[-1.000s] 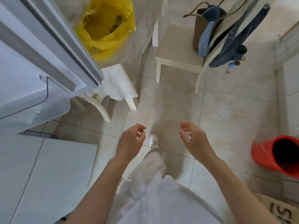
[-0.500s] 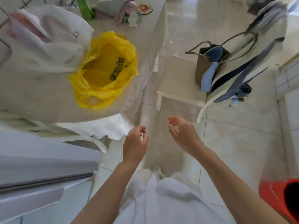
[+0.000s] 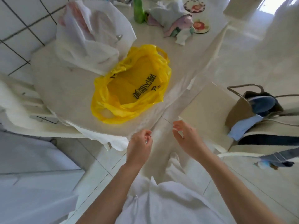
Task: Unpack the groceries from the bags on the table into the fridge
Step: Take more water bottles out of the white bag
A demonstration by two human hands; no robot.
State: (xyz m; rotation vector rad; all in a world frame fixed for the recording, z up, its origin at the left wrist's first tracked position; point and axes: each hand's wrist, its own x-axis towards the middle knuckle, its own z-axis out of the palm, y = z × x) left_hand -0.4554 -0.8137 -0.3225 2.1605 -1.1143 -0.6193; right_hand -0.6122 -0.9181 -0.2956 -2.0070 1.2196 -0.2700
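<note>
A yellow plastic bag (image 3: 132,86) with black print lies open on the table (image 3: 64,88), near its front corner. Its inside looks almost flat; I cannot tell what it holds. Behind it sits a white plastic bag (image 3: 92,39), crumpled and bulging. My left hand (image 3: 140,147) hovers just below the table corner, fingers loosely curled, holding nothing. My right hand (image 3: 186,136) is beside it, to the right, also relaxed and holding nothing. Both hands are short of the yellow bag and touch neither bag.
A green bottle (image 3: 138,12), crumpled cloths (image 3: 173,20) and round floral coasters (image 3: 200,25) sit at the table's far side. A white chair (image 3: 205,109) stands right of the table with a brown bag (image 3: 244,107) and clothes. The fridge's white surface (image 3: 32,183) fills the lower left.
My view has swung up from the floor and fridge door toward the table. Both hands have come forward to the table corner, still holding nothing.
</note>
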